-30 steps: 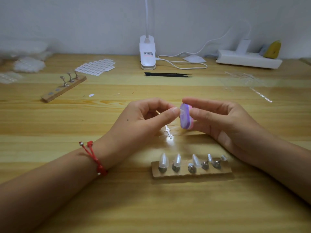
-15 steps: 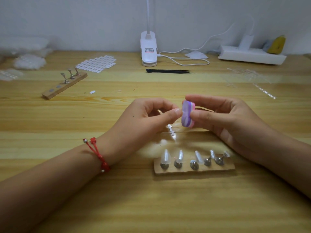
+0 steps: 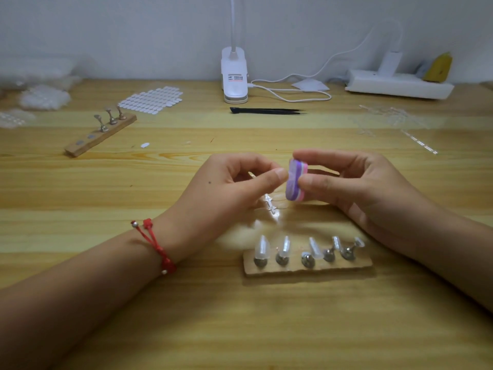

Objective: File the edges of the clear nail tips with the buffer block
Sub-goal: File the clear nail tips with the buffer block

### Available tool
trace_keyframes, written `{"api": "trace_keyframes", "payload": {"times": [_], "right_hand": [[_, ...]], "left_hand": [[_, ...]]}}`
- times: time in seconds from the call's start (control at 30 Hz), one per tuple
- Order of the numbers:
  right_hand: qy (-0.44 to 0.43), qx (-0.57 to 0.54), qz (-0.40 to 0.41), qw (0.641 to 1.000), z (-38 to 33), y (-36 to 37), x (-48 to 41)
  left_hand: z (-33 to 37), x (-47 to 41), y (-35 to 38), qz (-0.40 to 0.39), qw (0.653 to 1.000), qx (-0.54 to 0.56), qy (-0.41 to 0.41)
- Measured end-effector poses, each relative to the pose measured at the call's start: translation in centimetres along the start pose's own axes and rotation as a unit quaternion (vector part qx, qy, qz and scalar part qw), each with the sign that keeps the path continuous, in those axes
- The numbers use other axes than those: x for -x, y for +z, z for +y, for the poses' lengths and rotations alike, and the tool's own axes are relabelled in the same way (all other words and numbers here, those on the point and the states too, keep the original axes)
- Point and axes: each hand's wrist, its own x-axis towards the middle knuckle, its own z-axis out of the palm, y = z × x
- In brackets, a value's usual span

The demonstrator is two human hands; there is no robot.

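One hardly visible clear nail tip [image 3: 288, 170] is pinched by our left hand [image 3: 232, 188], the buffer block [image 3: 294, 182] by our right hand [image 3: 354, 188], over the wooden bench [image 3: 240, 329].

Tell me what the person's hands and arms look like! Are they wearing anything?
The left hand and right hand are bare, with no gloves and no sleeves in view. The left wrist wears a red cord bracelet, knotted, with small silver beads. The right one shows no ring, watch or bracelet.
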Motion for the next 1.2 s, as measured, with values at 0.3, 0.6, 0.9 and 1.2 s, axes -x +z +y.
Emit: {"api": "trace_keyframes", "payload": {"times": [0.3,0.6,0.9,1.2], "right_hand": [[-0.008,-0.018,0.006,1.000,0.02,-0.11,-0.11],[-0.023,-0.044,0.027,0.998,0.09,-0.30,-0.32],[-0.027,-0.064,0.041,0.997,0.00,-0.30,-0.36],[-0.019,-0.050,0.026,0.998,-0.06,-0.33,-0.25]], "left_hand": [[-0.04,-0.03,0.10,0.001,1.000,0.010,-0.008],[-0.19,0.10,0.24,-0.012,1.000,0.000,0.004],[-0.31,0.16,0.26,-0.011,1.000,-0.007,0.015],[-0.45,0.05,0.23,0.018,1.000,-0.007,0.020]]}}
